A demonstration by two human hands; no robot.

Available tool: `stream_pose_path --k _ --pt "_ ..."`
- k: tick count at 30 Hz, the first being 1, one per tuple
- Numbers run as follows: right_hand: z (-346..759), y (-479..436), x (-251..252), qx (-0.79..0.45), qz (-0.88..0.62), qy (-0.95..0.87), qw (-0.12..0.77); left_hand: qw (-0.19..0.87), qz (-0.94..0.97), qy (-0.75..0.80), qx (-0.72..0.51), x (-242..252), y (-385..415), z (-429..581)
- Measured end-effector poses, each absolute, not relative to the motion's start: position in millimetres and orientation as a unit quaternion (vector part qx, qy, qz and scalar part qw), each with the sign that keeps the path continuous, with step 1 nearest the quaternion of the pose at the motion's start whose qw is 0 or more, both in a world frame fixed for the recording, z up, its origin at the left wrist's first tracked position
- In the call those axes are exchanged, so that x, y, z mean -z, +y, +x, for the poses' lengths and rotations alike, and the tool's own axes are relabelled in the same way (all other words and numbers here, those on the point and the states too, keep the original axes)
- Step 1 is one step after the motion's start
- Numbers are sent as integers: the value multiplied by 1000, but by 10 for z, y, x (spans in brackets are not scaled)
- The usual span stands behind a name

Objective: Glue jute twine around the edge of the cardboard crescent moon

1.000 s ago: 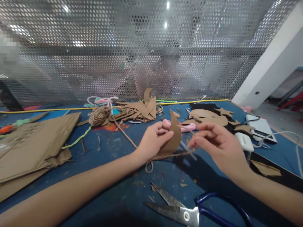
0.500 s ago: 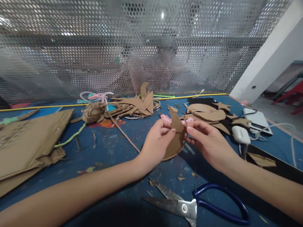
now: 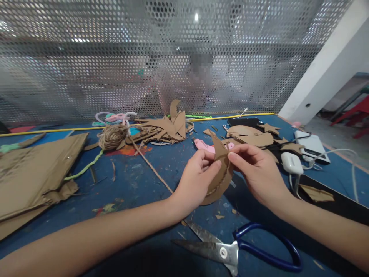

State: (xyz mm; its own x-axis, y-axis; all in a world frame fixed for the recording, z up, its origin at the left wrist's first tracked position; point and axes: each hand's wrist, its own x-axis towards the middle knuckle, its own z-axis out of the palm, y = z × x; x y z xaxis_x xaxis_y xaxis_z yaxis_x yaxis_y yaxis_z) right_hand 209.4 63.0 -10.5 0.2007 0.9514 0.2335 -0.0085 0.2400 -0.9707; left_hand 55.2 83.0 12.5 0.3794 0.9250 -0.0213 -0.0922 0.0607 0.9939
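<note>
L hand (image 3: 197,179) is gripping cardboard pc (image 3: 221,175); R hand (image 3: 256,173) is pinching string (image 3: 228,165) on it; open scissors (image 3: 223,252) lying below R hand.

I can read no words, numbers or signs here. The cardboard sheet (image 3: 46,163) at my left bears dark marks, too blurred to make out.

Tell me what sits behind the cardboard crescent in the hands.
Behind the cardboard crescent, one pink part shows past its left edge and another pink part past its right. The stretch between them is covered, so whether they join cannot be seen.
</note>
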Motion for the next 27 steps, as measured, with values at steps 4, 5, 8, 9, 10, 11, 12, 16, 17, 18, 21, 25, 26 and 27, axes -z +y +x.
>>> stream_pose_path --k 4,5,8,9,10,11,12,16,17,18,21,25,26,27 --pt "2077 610 58 -342 -504 -512 606 619 559 376 -404 -131 816 564" --pt "2071 604 43 -333 -511 -511 606 620 561 372 -404 -134 816 567" --pt "2053 595 12 -329 -513 -494 621 625 563 361 -403 -139 824 570" --pt "2049 596 8 -331 -508 -488 628 625 565 359 -402 -140 828 568" --pt "2048 598 6 -332 -504 -484 634 623 568 358 -401 -139 831 565" --pt "2048 600 6 -332 -501 -483 636 620 572 357 -401 -136 833 561" --pt "2049 603 5 -331 -500 -484 637 618 576 355 -401 -133 834 557" --pt "2055 607 -17 -321 -507 -483 637 606 590 354 -398 -116 829 550" --pt "2055 605 -28 -317 -510 -482 638 604 592 355 -397 -114 827 550" --pt "2055 604 -41 -313 -514 -482 637 603 594 355 -397 -114 826 551" --pt "2058 597 -75 -303 -525 -488 628 600 598 351 -400 -124 827 547" --pt "2071 591 -98 -286 -534 -502 617 608 593 348 -398 -134 828 533" --pt "2075 591 -99 -280 -536 -504 616 611 592 347 -395 -130 826 531" --pt "2078 592 -98 -275 -538 -507 615 613 592 347 -393 -122 824 531"
